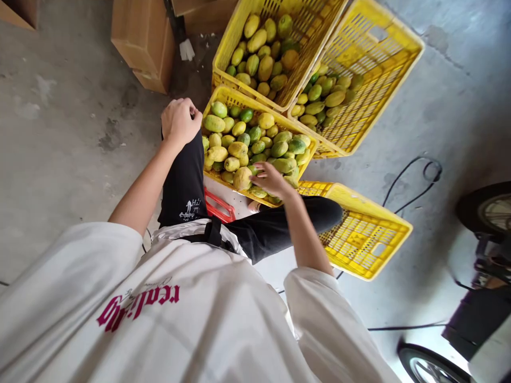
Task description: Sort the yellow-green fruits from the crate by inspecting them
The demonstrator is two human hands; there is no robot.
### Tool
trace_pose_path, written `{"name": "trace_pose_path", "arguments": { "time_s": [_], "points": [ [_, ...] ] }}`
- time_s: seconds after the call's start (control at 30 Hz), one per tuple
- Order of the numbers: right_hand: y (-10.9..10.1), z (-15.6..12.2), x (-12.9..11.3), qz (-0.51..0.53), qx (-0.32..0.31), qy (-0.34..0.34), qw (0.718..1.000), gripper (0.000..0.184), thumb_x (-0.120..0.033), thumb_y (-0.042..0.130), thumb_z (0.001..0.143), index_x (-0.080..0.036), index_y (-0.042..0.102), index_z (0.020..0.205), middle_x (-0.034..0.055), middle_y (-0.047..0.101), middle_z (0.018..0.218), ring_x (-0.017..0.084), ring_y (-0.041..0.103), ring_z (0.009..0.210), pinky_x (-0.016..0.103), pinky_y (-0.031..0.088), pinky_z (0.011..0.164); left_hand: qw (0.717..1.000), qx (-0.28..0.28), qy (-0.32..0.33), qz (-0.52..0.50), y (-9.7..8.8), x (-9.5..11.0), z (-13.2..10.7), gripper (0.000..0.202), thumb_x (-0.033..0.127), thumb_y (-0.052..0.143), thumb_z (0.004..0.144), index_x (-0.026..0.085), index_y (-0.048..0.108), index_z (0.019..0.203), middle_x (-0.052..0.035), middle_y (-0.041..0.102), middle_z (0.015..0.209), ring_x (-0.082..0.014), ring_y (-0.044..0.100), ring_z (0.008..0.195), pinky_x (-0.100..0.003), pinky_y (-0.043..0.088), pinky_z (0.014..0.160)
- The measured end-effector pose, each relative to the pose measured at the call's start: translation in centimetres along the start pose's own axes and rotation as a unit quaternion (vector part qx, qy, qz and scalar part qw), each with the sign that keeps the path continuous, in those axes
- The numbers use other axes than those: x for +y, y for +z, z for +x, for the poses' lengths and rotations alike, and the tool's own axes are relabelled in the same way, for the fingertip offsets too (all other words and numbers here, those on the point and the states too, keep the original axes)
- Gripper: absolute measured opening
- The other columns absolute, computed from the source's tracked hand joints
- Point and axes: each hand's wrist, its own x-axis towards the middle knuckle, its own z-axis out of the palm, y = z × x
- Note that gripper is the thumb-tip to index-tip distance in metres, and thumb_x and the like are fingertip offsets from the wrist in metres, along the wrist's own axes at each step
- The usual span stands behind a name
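Note:
I sit over a yellow crate [223, 96] full of green and yellow mangoes [238, 149]. My right hand [271, 180] reaches into its near edge, fingers curled over the fruit beside a large yellowish mango [241, 178]; whether it grips one is unclear. My left hand [179, 121] rests closed on my left knee, with a small dark thing showing at the fingertips. My black trouser legs frame the crate.
Two more yellow crates [229, 40] [393, 64] of mangoes stand behind. An empty yellow crate [369, 239] lies by my right leg. A red stool edge [217, 207] shows under me. Cardboard boxes [141, 42] sit at the back, a cable [415, 181] and wheels [489, 210] to the right.

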Motion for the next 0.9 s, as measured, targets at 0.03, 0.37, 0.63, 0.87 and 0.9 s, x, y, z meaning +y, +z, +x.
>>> {"name": "trace_pose_path", "arguments": {
  "time_s": [0.03,0.37,0.63,0.87,0.9],
  "points": [
    [1.2,0.4,0.5,-0.019,-0.013,0.026,0.999,0.043,-0.039,0.092,0.112,-0.011,0.08,0.144,0.0203,0.077,0.147,0.036,0.079,0.132,0.059,0.068,0.117,1.0,-0.002,-0.002,0.003,-0.1,0.1,0.0,0.045,0.062,0.061,0.115,0.032,0.087,0.135,-0.0092,0.085,0.149,-0.0454,0.062,0.159,-0.063,0.045,0.132],
    [8.6,0.5,1.3,-0.124,0.042,0.14,0.981,0.07,-0.038,0.095,0.104,-0.015,0.065,0.163,0.0077,0.06,0.162,0.015,0.052,0.146,0.036,0.051,0.135,0.996,-0.024,0.055,0.07,-1.5,0.4,0.5,0.083,0.095,0.049,0.104,0.036,0.08,0.153,-0.0098,0.085,0.143,-0.051,0.046,0.176,-0.074,0.036,0.14],
    [7.4,0.8,0.6,-0.054,0.03,0.127,0.99,0.06,-0.027,0.091,0.107,-0.009,0.062,0.157,0.0003,0.063,0.155,0.005,0.047,0.14,0.035,0.041,0.142,0.93,-0.229,0.224,0.181,4.9,3.7,-0.8,0.116,0.102,0.052,0.096,0.016,0.065,0.172,-0.0202,0.07,0.167,-0.0566,0.043,0.166,-0.077,0.03,0.142],
    [6.1,0.7,-0.7,0.018,0.014,0.141,0.99,0.055,-0.036,0.093,0.107,-0.008,0.066,0.146,-0.0005,0.061,0.156,0.004,0.042,0.139,0.035,0.038,0.143,0.928,-0.318,0.131,0.14,10.7,2.4,1.1,0.101,0.091,0.083,0.093,0.02,0.067,0.164,-0.0165,0.068,0.164,-0.0501,0.039,0.174,-0.07,0.023,0.144],
    [6.1,0.6,-0.7,0.027,0.017,0.136,0.99,0.056,-0.036,0.093,0.107,-0.008,0.066,0.146,-0.0005,0.061,0.156,0.004,0.042,0.138,0.036,0.038,0.143,0.932,-0.308,0.133,0.14,11.2,2.2,1.3,0.1,0.091,0.084,0.091,0.021,0.068,0.162,-0.0162,0.068,0.165,-0.0498,0.039,0.174,-0.069,0.025,0.144]
  ]
}}
